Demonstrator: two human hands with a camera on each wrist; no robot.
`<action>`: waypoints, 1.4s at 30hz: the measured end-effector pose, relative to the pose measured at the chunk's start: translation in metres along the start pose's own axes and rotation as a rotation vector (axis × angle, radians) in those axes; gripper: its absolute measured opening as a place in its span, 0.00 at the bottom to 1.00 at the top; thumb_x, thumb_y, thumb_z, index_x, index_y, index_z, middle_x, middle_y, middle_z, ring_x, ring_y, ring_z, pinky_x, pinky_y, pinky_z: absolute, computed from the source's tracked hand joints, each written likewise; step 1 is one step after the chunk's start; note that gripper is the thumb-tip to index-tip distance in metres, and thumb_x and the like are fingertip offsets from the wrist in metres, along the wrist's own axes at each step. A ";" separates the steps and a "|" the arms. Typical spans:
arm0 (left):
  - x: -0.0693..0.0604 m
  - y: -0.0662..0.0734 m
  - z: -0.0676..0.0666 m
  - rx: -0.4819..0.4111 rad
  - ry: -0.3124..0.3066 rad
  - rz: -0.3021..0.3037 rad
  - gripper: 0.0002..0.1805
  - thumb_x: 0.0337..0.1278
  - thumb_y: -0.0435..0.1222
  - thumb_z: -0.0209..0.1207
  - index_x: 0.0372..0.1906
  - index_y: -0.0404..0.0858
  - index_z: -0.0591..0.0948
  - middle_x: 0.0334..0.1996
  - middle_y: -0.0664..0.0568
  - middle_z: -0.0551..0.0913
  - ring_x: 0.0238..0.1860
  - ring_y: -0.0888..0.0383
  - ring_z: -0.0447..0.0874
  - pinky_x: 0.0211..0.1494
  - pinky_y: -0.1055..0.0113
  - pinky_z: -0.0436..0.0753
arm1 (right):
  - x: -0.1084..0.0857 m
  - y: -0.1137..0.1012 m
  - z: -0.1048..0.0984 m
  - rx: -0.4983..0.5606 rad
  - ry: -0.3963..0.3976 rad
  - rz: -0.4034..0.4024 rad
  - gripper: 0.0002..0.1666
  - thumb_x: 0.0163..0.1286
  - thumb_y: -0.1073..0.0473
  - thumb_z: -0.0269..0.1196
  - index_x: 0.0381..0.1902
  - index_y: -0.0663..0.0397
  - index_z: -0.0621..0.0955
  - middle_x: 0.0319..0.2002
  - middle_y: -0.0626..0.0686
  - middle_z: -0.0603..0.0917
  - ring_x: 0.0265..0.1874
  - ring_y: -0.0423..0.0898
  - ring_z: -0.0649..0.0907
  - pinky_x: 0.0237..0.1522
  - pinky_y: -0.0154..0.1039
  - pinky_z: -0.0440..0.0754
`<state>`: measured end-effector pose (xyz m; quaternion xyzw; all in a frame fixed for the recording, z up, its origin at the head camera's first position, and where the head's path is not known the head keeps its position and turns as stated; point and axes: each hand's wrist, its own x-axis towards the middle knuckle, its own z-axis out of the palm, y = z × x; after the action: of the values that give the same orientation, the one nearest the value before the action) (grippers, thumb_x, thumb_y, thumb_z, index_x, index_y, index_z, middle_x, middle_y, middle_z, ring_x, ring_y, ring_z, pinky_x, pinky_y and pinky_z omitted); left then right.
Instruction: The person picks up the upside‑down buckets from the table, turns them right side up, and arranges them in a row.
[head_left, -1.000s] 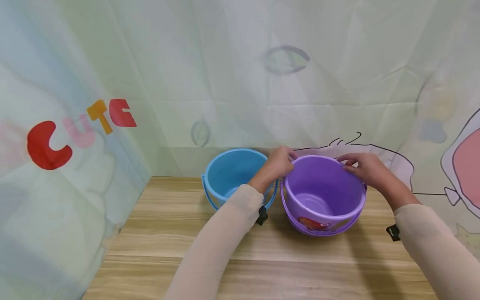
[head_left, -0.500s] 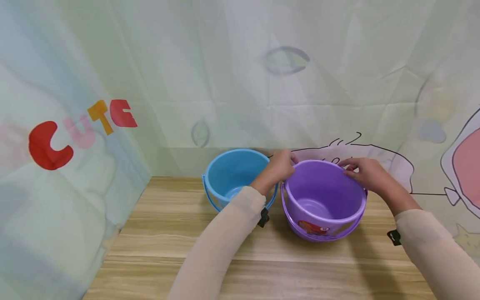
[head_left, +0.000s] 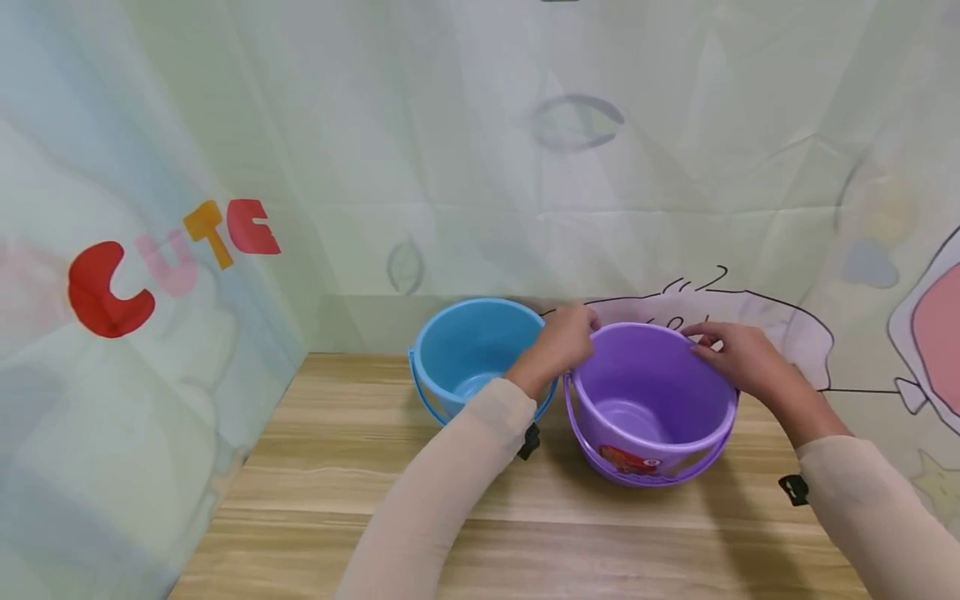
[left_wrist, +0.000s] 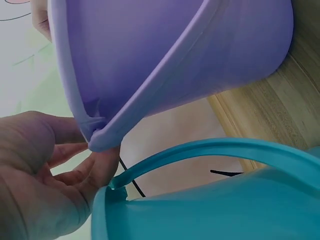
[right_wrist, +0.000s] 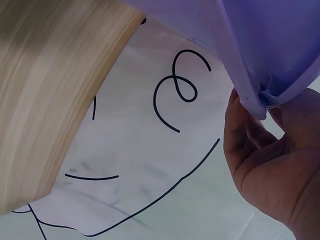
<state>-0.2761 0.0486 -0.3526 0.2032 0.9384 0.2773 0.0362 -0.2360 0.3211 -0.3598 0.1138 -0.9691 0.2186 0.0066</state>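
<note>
A purple bucket [head_left: 628, 400] with a red label [head_left: 628, 460] stands upright between my two hands, its handle hanging down at the front. My left hand [head_left: 561, 340] grips its rim at the left, near the handle joint; in the left wrist view, thumb and fingers [left_wrist: 100, 162] lie on either side of that joint. At the right, my right hand [head_left: 738, 354] pinches the rim by the other handle joint, as the right wrist view shows. A blue bucket [head_left: 476, 337] stands close by on the left, partly covered by my left hand and sleeve.
Both buckets are near the back of a wood-grain table [head_left: 360, 467]. A pale printed curtain [head_left: 450, 150] hangs right behind them, and another fold with "CUTE" lettering [head_left: 255, 227] hangs at the left. A black strap tab [head_left: 529, 442] sits at the left cuff.
The purple bucket has moved slightly down in the head view, toward me, with both hands holding its rim. The blue bucket has stayed in place; the head view has shifted a little.
</note>
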 end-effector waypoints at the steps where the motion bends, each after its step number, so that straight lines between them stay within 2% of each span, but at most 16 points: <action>1: -0.001 0.000 0.000 0.011 0.007 0.005 0.18 0.62 0.24 0.57 0.55 0.37 0.86 0.49 0.48 0.89 0.41 0.57 0.87 0.32 0.73 0.82 | -0.001 0.000 0.001 0.004 -0.001 0.005 0.21 0.76 0.59 0.61 0.63 0.60 0.81 0.47 0.67 0.85 0.38 0.56 0.87 0.31 0.41 0.84; 3: -0.002 0.001 0.000 0.021 0.022 0.006 0.19 0.62 0.26 0.57 0.56 0.37 0.86 0.48 0.48 0.89 0.41 0.57 0.87 0.34 0.72 0.82 | -0.003 0.001 0.002 0.011 -0.001 0.013 0.23 0.78 0.57 0.60 0.66 0.61 0.78 0.50 0.69 0.84 0.40 0.60 0.88 0.32 0.44 0.87; 6: -0.005 0.002 0.000 0.021 0.028 0.002 0.20 0.66 0.30 0.57 0.61 0.36 0.83 0.52 0.47 0.88 0.46 0.56 0.87 0.42 0.68 0.86 | -0.008 0.000 0.003 0.027 0.025 0.014 0.27 0.80 0.53 0.58 0.69 0.62 0.75 0.55 0.71 0.83 0.48 0.66 0.87 0.40 0.54 0.88; 8: -0.006 0.003 0.001 0.017 0.030 0.014 0.22 0.68 0.33 0.57 0.65 0.35 0.80 0.57 0.46 0.86 0.53 0.55 0.86 0.50 0.65 0.87 | -0.012 0.000 0.004 0.040 0.057 0.015 0.29 0.80 0.51 0.57 0.71 0.61 0.73 0.59 0.70 0.81 0.54 0.68 0.84 0.48 0.61 0.86; 9: 0.000 -0.003 0.009 0.022 0.044 0.028 0.24 0.68 0.36 0.57 0.67 0.35 0.78 0.59 0.46 0.85 0.57 0.55 0.85 0.54 0.65 0.86 | -0.015 0.000 0.004 0.052 0.076 0.012 0.30 0.81 0.51 0.57 0.72 0.62 0.72 0.61 0.70 0.80 0.57 0.69 0.82 0.51 0.64 0.84; 13: -0.006 -0.001 0.009 -0.004 0.071 0.095 0.28 0.70 0.38 0.57 0.71 0.32 0.74 0.64 0.43 0.82 0.64 0.51 0.81 0.63 0.61 0.83 | -0.027 -0.003 0.003 0.107 0.129 0.001 0.33 0.81 0.49 0.56 0.74 0.63 0.69 0.69 0.70 0.74 0.64 0.72 0.75 0.59 0.71 0.77; 15: -0.010 0.000 0.009 -0.021 0.093 0.133 0.30 0.70 0.39 0.58 0.73 0.32 0.72 0.66 0.42 0.80 0.66 0.50 0.80 0.67 0.62 0.80 | -0.035 -0.005 0.003 0.135 0.148 -0.003 0.34 0.81 0.49 0.57 0.75 0.63 0.67 0.71 0.72 0.71 0.66 0.74 0.73 0.60 0.72 0.75; 16: -0.021 0.006 0.002 -0.039 0.093 0.146 0.31 0.70 0.38 0.59 0.73 0.31 0.70 0.67 0.41 0.79 0.68 0.50 0.78 0.69 0.61 0.79 | -0.038 -0.007 0.003 0.145 0.155 0.000 0.35 0.81 0.48 0.57 0.75 0.63 0.67 0.71 0.72 0.69 0.66 0.76 0.72 0.61 0.73 0.74; 22: -0.046 0.006 0.002 -0.105 0.151 0.225 0.32 0.70 0.40 0.61 0.74 0.34 0.70 0.71 0.43 0.76 0.74 0.50 0.72 0.76 0.61 0.72 | -0.059 -0.011 0.007 0.175 0.174 0.025 0.38 0.81 0.46 0.56 0.79 0.56 0.62 0.72 0.76 0.66 0.65 0.83 0.69 0.60 0.78 0.70; 28: -0.065 0.003 0.006 -0.153 0.222 0.293 0.34 0.68 0.42 0.63 0.74 0.36 0.70 0.71 0.44 0.75 0.72 0.50 0.73 0.75 0.61 0.73 | -0.077 -0.009 0.013 0.183 0.169 0.046 0.41 0.81 0.46 0.56 0.83 0.52 0.56 0.73 0.78 0.63 0.65 0.85 0.67 0.58 0.79 0.70; 32: -0.079 0.000 0.011 -0.170 0.258 0.324 0.34 0.67 0.42 0.64 0.74 0.37 0.70 0.71 0.43 0.75 0.71 0.50 0.74 0.73 0.59 0.75 | -0.087 -0.008 0.021 0.215 0.181 0.063 0.42 0.81 0.49 0.56 0.83 0.56 0.55 0.73 0.79 0.62 0.66 0.84 0.66 0.58 0.78 0.70; 36: -0.090 -0.004 0.017 -0.145 0.290 0.341 0.35 0.67 0.41 0.64 0.74 0.35 0.69 0.70 0.43 0.75 0.71 0.49 0.74 0.73 0.59 0.75 | -0.093 -0.007 0.027 0.245 0.199 0.063 0.40 0.81 0.52 0.57 0.81 0.61 0.56 0.74 0.77 0.61 0.68 0.82 0.66 0.59 0.76 0.69; 38: -0.095 -0.007 0.020 -0.132 0.298 0.328 0.35 0.67 0.41 0.64 0.74 0.34 0.69 0.70 0.42 0.75 0.71 0.49 0.75 0.73 0.59 0.75 | -0.095 -0.007 0.030 0.249 0.196 0.076 0.40 0.81 0.52 0.57 0.81 0.63 0.56 0.74 0.77 0.62 0.67 0.81 0.67 0.58 0.73 0.71; 42: -0.103 -0.011 0.024 -0.138 0.281 0.256 0.35 0.68 0.41 0.64 0.74 0.34 0.69 0.71 0.41 0.74 0.72 0.48 0.74 0.73 0.59 0.75 | -0.096 -0.009 0.035 0.260 0.177 0.093 0.39 0.81 0.54 0.57 0.80 0.66 0.58 0.73 0.77 0.64 0.66 0.80 0.71 0.58 0.64 0.73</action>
<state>-0.1817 0.0107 -0.3833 0.2773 0.8794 0.3689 -0.1170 -0.1392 0.3188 -0.3933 0.0488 -0.9326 0.3513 0.0672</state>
